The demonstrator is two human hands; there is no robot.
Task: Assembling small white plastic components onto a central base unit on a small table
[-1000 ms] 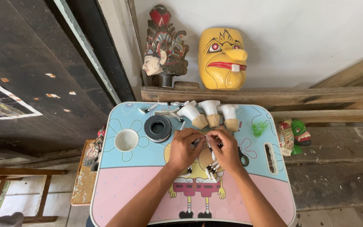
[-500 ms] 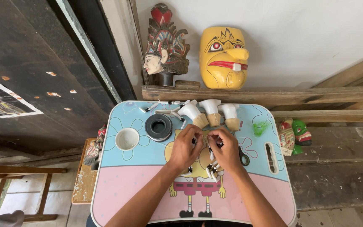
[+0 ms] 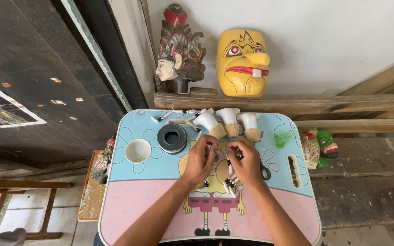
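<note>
Both my hands work close together over the middle of a small blue and pink cartoon-print table [image 3: 137,205]. My left hand [image 3: 200,160] has its fingertips pinched on a small dark piece between the two hands. My right hand [image 3: 247,163] is curled around several thin white sticks with black tips [image 3: 230,184] that poke out below its palm. Its fingertips meet those of the left hand. Just beyond the hands lie three white pieces with tan ends [image 3: 230,124].
A black ring [image 3: 172,138] and a white cup [image 3: 138,151] sit at the table's left rear. Green smears [image 3: 281,138] mark its right side. A yellow mask [image 3: 243,63] and a carved head [image 3: 179,52] stand on the wooden ledge. Small painted masks [image 3: 319,146] lie to the right.
My hands have stayed in the same place over the table. Only the fingers have shifted slightly around the small pieces.
</note>
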